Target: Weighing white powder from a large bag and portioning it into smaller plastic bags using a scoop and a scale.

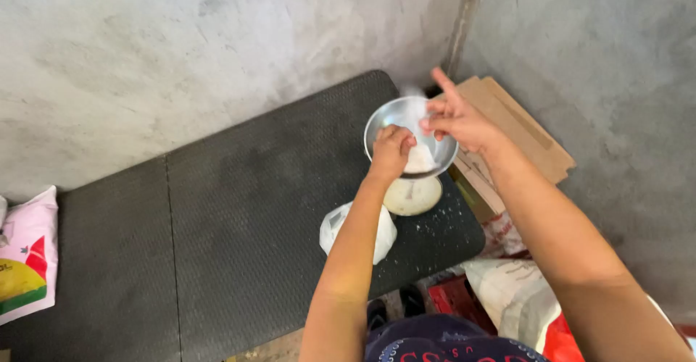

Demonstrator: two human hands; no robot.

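A round metal bowl (384, 119) sits on a small cream-coloured scale (415, 196) at the right end of a dark mat-covered table (239, 210). White powder or grain (421, 160) lies in the bowl. Over the bowl, my left hand (391, 150) and my right hand (453, 119) pinch a thin clear plastic bag (413, 110), blurred, its mouth turned down toward the white heap. A small white plastic bag (333, 230) lies on the mat under my left forearm.
A pink printed sack (29, 260) rests at the table's left end. Flat cardboard pieces (522, 126) lean in the concrete corner to the right. Sacks (515, 289) and a red crate (453, 297) stand on the floor below the table's right end. White grains speckle the mat near the scale.
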